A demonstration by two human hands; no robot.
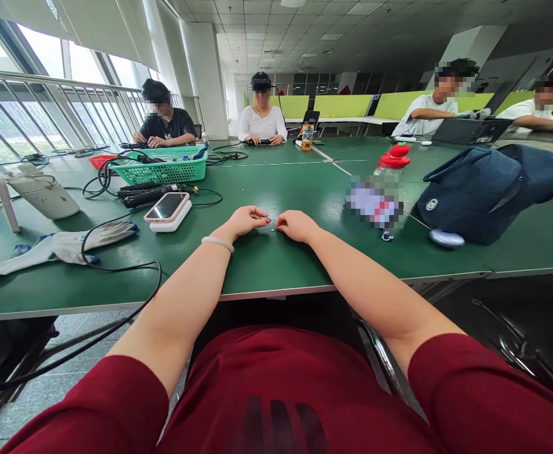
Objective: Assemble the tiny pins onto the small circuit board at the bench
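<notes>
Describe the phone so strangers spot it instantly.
On the green table, find the mint-green basket. In front, left of the left hand, the phone lies on a white block; its pink rim sets it apart from the black items nearby.

The object (273, 229) at the fingers (282, 221) is too small to identify; the left edge cuts the glove (63, 246).

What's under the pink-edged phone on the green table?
The phone lies on a white, rounded block, whose near side shows below it. The phone covers most of the block's top, so whatever is there can't be seen.
</notes>
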